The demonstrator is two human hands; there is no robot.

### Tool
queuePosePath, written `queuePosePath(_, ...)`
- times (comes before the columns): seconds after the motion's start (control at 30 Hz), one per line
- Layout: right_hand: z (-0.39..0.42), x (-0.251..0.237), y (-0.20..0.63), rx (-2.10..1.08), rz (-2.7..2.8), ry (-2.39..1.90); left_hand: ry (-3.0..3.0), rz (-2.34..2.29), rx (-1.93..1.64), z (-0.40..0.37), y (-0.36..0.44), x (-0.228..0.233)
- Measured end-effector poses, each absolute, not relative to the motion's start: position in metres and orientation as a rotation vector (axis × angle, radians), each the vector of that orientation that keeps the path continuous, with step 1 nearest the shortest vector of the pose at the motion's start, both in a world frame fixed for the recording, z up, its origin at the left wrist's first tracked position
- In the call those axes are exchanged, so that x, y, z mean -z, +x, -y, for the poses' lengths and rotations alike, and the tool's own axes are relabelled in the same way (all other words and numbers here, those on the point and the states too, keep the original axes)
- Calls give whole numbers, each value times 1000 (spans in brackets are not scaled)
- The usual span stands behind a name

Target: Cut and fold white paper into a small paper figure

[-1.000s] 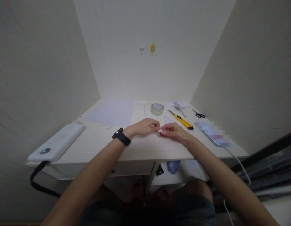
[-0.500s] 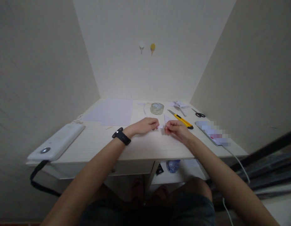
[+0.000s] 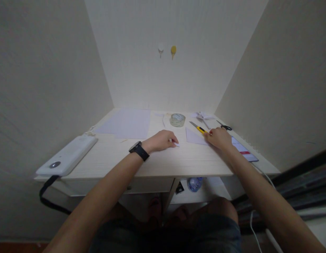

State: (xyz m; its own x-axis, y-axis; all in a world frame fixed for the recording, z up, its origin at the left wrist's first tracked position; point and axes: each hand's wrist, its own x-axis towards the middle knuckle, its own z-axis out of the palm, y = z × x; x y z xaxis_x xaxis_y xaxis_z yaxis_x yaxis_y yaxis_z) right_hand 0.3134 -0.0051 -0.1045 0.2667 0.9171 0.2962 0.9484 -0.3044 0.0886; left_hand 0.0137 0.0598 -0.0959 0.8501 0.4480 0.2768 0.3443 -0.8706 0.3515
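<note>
My left hand (image 3: 163, 140), with a dark watch on its wrist, rests low over the desk. Its thumb and fingers pinch a small piece of white paper (image 3: 177, 144). On the right, my right hand (image 3: 220, 137) has its fingers closed on the handle of a yellow and black utility knife (image 3: 201, 130). The knife's blade points to the back left. Under the knife lies a white paper piece (image 3: 193, 136), partly covered by my right hand. Behind it a paper pinwheel (image 3: 203, 117) lies near the back wall.
A roll of clear tape (image 3: 177, 120) stands at the back middle. Scissors (image 3: 226, 127) and a lit tablet or phone (image 3: 244, 150) lie at right. White sheets (image 3: 132, 123) lie at the back left, near a white device (image 3: 68, 154) with a black strap.
My right hand has moved right, away from my left hand, and closed on the utility knife. My left hand stays nearly in place, still pinching the small paper.
</note>
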Motion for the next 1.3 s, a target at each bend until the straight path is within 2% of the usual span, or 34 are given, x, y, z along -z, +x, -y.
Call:
queuePosePath(0.3, 3, 108, 307, 434, 1675, -2517, 2749, -592, -434, -59, 16, 96)
queuePosePath(0.43, 17, 100, 304, 428, 1553, -2420, 2785, -608, -436, -58, 16, 97)
queuePosePath(0.53, 33, 90, 303, 445, 1598, -2214, 2689, -731, -664, -58, 17, 95)
queuePosePath(0.67, 56, 75, 296, 456, 1765, -1948, 2348, -983, -1251, -60, 19, 84)
queuePosePath(0.73, 64, 68, 289, 421, 1892, -1830, 2163, -972, -1370, -63, 19, 79)
queuePosePath(0.93, 76, 51, 270, 402, 2067, -1539, 2057, -701, -937, -62, 11, 73)
queuePosePath(1.1, 75, 43, 271, 91, 1801, -1377, 2010, -711, -838, -60, 9, 73)
queuePosePath(1.3, 65, 63, 246, -728, 1171, -917, 1675, -596, -868, -54, 18, 74)
